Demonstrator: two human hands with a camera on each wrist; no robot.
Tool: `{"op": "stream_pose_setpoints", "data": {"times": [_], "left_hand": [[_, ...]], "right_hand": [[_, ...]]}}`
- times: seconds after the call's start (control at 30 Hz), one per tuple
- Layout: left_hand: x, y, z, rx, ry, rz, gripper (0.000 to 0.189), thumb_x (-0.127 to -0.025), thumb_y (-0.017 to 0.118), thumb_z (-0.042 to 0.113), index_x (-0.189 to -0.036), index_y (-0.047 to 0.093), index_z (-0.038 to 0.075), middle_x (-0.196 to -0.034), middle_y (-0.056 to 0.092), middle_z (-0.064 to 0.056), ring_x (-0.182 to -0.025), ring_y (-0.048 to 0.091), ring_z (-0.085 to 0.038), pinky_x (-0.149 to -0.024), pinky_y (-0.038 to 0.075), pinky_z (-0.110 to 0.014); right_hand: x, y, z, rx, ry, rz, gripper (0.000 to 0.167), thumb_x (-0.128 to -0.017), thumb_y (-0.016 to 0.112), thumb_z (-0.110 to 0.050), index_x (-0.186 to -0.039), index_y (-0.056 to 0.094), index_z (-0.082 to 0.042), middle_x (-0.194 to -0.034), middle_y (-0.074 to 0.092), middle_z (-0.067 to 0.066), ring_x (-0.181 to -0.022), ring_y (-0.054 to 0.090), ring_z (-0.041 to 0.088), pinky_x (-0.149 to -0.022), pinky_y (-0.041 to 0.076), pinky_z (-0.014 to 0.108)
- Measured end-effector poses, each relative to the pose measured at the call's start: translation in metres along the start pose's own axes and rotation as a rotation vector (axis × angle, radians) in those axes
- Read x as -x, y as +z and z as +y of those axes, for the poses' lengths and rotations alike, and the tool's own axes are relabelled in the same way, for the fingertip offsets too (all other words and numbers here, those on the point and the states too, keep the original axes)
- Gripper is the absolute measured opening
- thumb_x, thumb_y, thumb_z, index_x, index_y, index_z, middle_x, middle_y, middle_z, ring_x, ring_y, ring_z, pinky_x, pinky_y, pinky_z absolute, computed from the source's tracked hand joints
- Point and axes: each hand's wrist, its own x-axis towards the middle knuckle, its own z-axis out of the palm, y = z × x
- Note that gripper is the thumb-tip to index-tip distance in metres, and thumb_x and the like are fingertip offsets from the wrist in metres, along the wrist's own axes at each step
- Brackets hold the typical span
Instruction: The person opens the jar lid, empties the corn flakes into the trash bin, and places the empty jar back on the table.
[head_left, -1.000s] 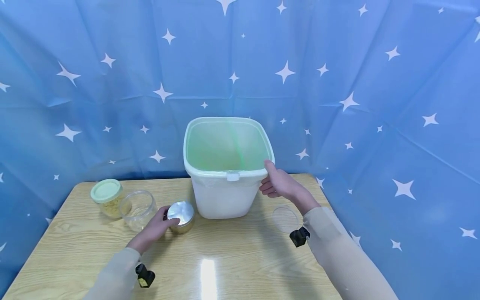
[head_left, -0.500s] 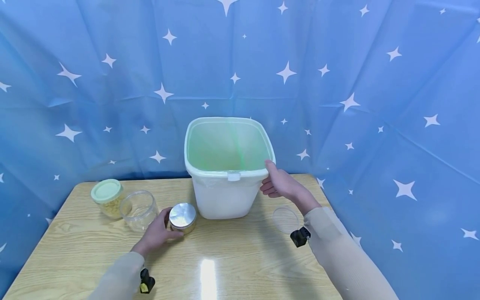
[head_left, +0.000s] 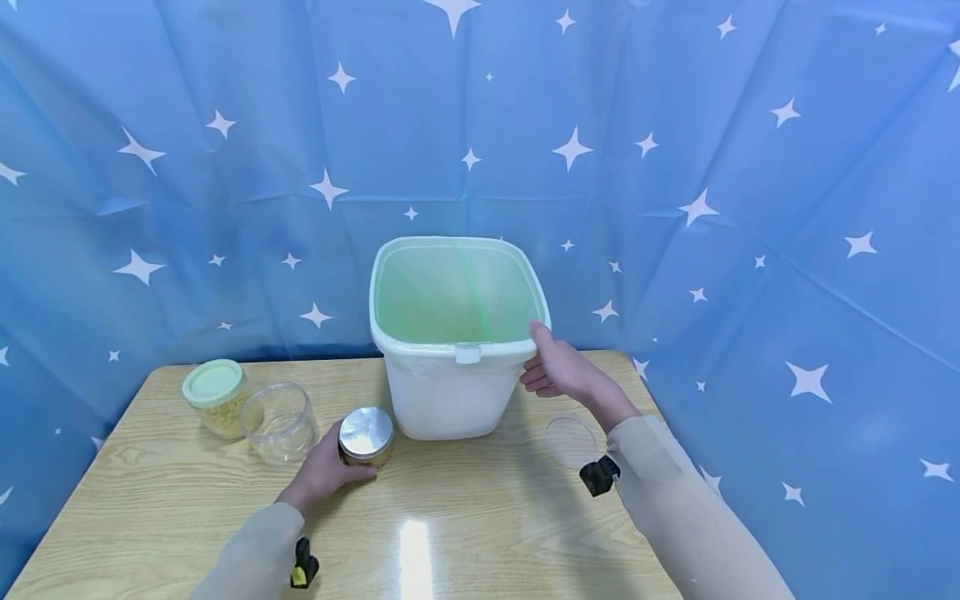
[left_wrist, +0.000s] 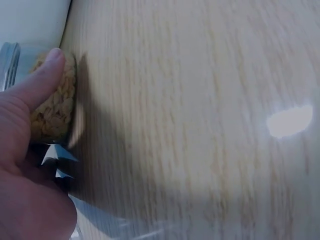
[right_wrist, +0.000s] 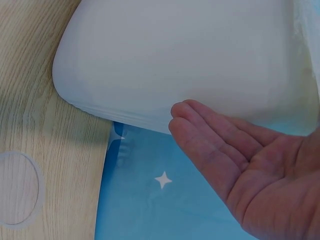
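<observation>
My left hand (head_left: 327, 472) holds a small clear jar (head_left: 365, 437) with a silver lid on the table, left of a white bin (head_left: 446, 396). In the left wrist view, the thumb lies across the jar's side and tan pieces (left_wrist: 54, 111) fill it; the other fingers are partly hidden. At the bin's right front corner, my right hand (head_left: 564, 367) has its thumb over the rim and its fingers below, against the outside. The right wrist view shows those fingers (right_wrist: 215, 147) fairly straight beside the bin's wall. The bin is lidless, with a pale green interior.
Left of my left hand stand a clear jar without a lid (head_left: 281, 429) and a green-lidded jar (head_left: 217, 400) of yellow pieces. A clear round disc (head_left: 570, 442) lies right of the bin. A blue star-patterned curtain (head_left: 480, 125) hangs behind the wooden table (head_left: 480, 533).
My left hand has shifted slightly right and toward the near side of the silver-lidded jar; its thumb has left the lid for the jar's side. The right hand stays at the bin's rim.
</observation>
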Motion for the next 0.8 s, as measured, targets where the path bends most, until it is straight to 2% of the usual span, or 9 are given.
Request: {"op": "stream_pose_setpoints", "data": {"times": [0.23,0.33,0.63,0.8], "left_hand": [[0.001,0.0,-0.001,-0.001,0.006,0.019,0.097,-0.068,0.089,0.022,-0.146,0.034,0.001,-0.143,0.049,-0.021,-0.134,0.044,-0.039,-0.113,0.034,-0.054],[0.001,-0.001,0.001,0.003,0.013,0.01,0.097,-0.068,0.089,0.021,-0.146,0.035,0.002,-0.143,0.049,-0.02,-0.135,0.044,-0.038,-0.114,0.034,-0.053],[0.004,-0.003,0.007,-0.079,0.048,-0.004,0.093,-0.067,0.09,0.025,-0.145,0.04,0.009,-0.141,0.052,-0.014,-0.131,0.048,-0.036,-0.108,0.039,-0.055],[0.006,-0.003,0.009,-0.048,0.057,-0.03,0.091,-0.063,0.092,0.022,-0.14,0.045,0.011,-0.138,0.055,-0.01,-0.13,0.049,-0.032,-0.109,0.039,-0.054]], "right_hand": [[0.001,0.0,-0.001,0.0,0.001,-0.007,0.091,-0.097,0.01,-0.063,-0.125,0.05,0.014,-0.12,0.062,0.028,-0.11,0.063,0.039,-0.096,0.053,0.047],[0.001,0.0,-0.001,-0.001,0.0,-0.008,0.091,-0.097,0.01,-0.063,-0.126,0.05,0.014,-0.121,0.062,0.028,-0.11,0.064,0.038,-0.097,0.053,0.047],[0.001,0.0,-0.001,0.004,-0.003,-0.007,0.092,-0.097,0.009,-0.064,-0.126,0.05,0.014,-0.12,0.063,0.028,-0.109,0.065,0.037,-0.095,0.054,0.045],[0.001,-0.001,0.0,0.004,-0.007,-0.009,0.093,-0.097,0.009,-0.065,-0.127,0.05,0.014,-0.121,0.062,0.028,-0.11,0.064,0.038,-0.096,0.054,0.045]]}}
